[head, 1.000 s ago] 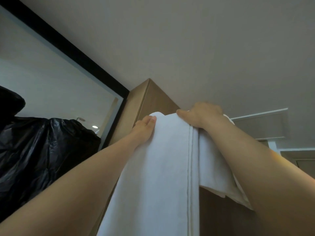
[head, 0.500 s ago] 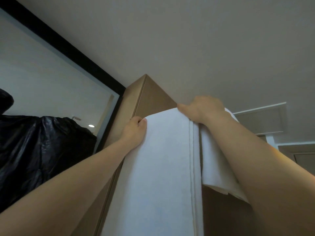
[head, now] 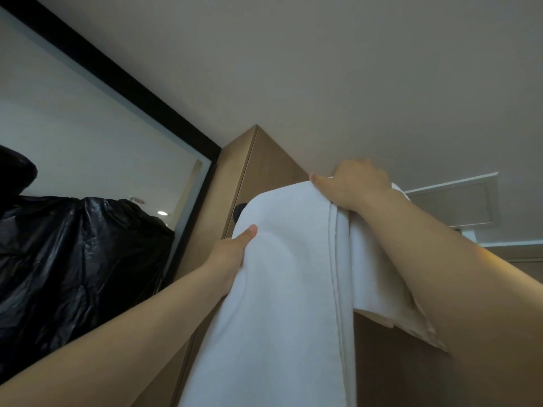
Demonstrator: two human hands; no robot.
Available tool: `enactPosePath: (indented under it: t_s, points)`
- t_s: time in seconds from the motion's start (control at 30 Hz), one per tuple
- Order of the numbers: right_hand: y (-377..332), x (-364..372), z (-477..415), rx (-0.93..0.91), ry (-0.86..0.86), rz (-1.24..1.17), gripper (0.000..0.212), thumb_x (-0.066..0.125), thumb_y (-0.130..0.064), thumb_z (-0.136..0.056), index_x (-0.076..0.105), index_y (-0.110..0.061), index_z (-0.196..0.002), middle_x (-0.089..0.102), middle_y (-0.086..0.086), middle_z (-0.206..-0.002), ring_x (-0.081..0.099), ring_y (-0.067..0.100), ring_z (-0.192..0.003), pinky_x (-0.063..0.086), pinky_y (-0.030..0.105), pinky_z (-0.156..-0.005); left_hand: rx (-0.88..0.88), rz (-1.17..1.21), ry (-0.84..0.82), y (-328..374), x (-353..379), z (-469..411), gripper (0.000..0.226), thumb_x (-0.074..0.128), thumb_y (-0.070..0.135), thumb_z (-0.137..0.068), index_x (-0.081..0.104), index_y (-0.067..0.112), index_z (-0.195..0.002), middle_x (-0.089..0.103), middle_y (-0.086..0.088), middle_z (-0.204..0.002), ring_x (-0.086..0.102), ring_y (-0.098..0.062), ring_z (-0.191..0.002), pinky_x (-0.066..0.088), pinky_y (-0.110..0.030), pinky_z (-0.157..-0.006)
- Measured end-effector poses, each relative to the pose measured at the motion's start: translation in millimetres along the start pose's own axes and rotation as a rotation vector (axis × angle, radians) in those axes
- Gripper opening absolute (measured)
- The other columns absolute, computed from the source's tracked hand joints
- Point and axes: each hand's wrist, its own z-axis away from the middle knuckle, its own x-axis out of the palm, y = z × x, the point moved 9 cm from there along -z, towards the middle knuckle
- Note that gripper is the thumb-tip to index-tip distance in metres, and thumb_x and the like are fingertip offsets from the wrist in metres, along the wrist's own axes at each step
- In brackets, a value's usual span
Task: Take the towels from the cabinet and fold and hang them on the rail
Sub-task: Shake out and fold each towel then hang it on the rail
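A soft white terry towel (head: 279, 289), hemmed down its right side and apparently folded lengthwise, is held high against the smooth wooden cabinet (head: 264, 160). The left hand (head: 232, 254) pinches its left edge, thumb in front; the right hand (head: 355, 186) curls its fingers over the top corner. No rail shows, so hanging seems unfinished.

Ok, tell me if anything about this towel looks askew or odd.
The white towel hangs unevenly: the right hand grips its top edge high, the left hand holds lower, so the top slopes. A second layer juts out crookedly to its right.
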Motion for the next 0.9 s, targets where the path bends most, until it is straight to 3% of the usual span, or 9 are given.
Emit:
enactPosePath:
  t_s: [0.07, 0.13, 0.23, 0.3, 0.43, 0.53, 0.63, 0.8, 0.9]
  points:
    - [-3.6, -12.2, 11.9, -0.019, 0.054, -0.107, 0.061, 0.042, -0.058, -0.093, 0.059, -0.011, -0.127, 0.054, 0.017, -0.133, 0.043, 0.036, -0.128, 0.035, 0.045, -0.106, 0.000, 0.031, 0.005, 4.3, 1.1, 1.8, 0.039, 0.070, 0.050, -0.083, 0.068, 0.012, -0.092, 0.074, -0.006, -0.089, 0.070, -0.028, -0.085, 0.055, -0.036, -0.072]
    - [-10.9, -25.5, 33.9, -0.081, 0.145, -0.180, 0.059, 0.049, -0.055, -0.091, 0.052, -0.014, -0.132, 0.048, 0.016, -0.134, 0.040, 0.036, -0.128, 0.035, 0.045, -0.106, -0.012, 0.049, 0.000, 4.4, 2.4, 2.8, 0.040, 0.070, 0.049, -0.084, 0.068, 0.011, -0.096, 0.074, -0.007, -0.093, 0.070, -0.029, -0.087, 0.055, -0.037, -0.077]
    - [-11.6, -37.7, 84.1, -0.125, 0.333, -0.197, 0.059, 0.052, -0.056, -0.088, 0.045, -0.018, -0.132, 0.047, 0.013, -0.124, 0.047, 0.035, -0.113, 0.040, 0.039, -0.084, -0.029, 0.064, -0.022, 3.3, 3.7, 3.8, 0.042, 0.070, 0.047, -0.085, 0.067, 0.009, -0.103, 0.073, -0.009, -0.100, 0.069, -0.030, -0.091, 0.055, -0.041, -0.084]
    - [-2.7, -23.1, 107.3, -0.075, 0.279, -0.190, 0.072, 0.046, -0.066, -0.087, 0.029, -0.025, -0.143, 0.046, 0.012, -0.129, 0.054, 0.032, -0.108, 0.039, 0.035, -0.074, -0.031, 0.059, -0.019, 4.6, 2.5, 4.4, 0.042, 0.070, 0.047, -0.085, 0.067, 0.009, -0.103, 0.073, -0.009, -0.100, 0.069, -0.030, -0.091, 0.055, -0.039, -0.081]
    - [5.1, 11.7, 114.0, -0.064, 0.031, -0.402, 0.098, 0.053, -0.069, -0.084, -0.012, -0.039, -0.151, 0.049, 0.001, -0.141, 0.057, 0.021, -0.115, 0.047, 0.033, -0.092, -0.025, 0.045, -0.007, 8.9, -0.1, 3.0, 0.039, 0.069, 0.047, -0.085, 0.067, 0.011, -0.098, 0.072, -0.008, -0.097, 0.068, -0.029, -0.089, 0.054, -0.040, -0.081]
    - [-1.3, 3.7, 101.2, -0.152, 0.094, -0.438, 0.097, 0.063, -0.050, -0.088, -0.005, -0.035, -0.154, 0.054, -0.005, -0.135, 0.058, 0.017, -0.115, 0.046, 0.029, -0.092, -0.037, 0.008, 0.004, 10.0, -1.1, 1.6, 0.040, 0.068, 0.050, -0.085, 0.066, 0.013, -0.100, 0.071, -0.008, -0.100, 0.067, -0.032, -0.095, 0.052, -0.047, -0.095]
    - [-11.9, -3.9, 87.5, -0.229, 0.139, -0.424, 0.082, 0.064, -0.033, -0.089, 0.013, -0.036, -0.154, 0.062, -0.005, -0.101, 0.064, 0.017, -0.093, 0.050, 0.030, -0.078, -0.033, -0.015, 0.005, 17.7, -0.7, -1.1, 0.043, 0.070, 0.053, -0.082, 0.064, 0.013, -0.097, 0.070, -0.007, -0.096, 0.067, -0.030, -0.091, 0.053, -0.044, -0.089]
    - [-18.7, -22.7, 60.5, -0.277, 0.254, -0.385, 0.050, 0.057, -0.027, -0.093, 0.047, -0.028, -0.142, 0.054, -0.003, -0.140, 0.049, 0.020, -0.127, 0.040, 0.031, -0.094, 0.069, -0.163, 0.074, 53.6, -4.8, -13.2, 0.071, 0.060, 0.065, -0.083, 0.056, 0.008, -0.125, 0.059, -0.004, -0.097, 0.058, -0.026, -0.089, 0.047, -0.038, -0.087]
    - [-17.4, -28.4, 41.4, -0.257, 0.267, -0.386, 0.046, 0.059, -0.023, -0.092, 0.054, -0.021, -0.138, 0.053, 0.000, -0.142, 0.046, 0.023, -0.131, 0.036, 0.030, -0.101, 0.101, -0.259, 0.104, 69.9, -2.2, -20.1, 0.077, 0.048, 0.071, -0.086, 0.051, 0.010, -0.133, 0.057, -0.005, -0.105, 0.054, -0.024, -0.085, 0.043, -0.041, -0.088]
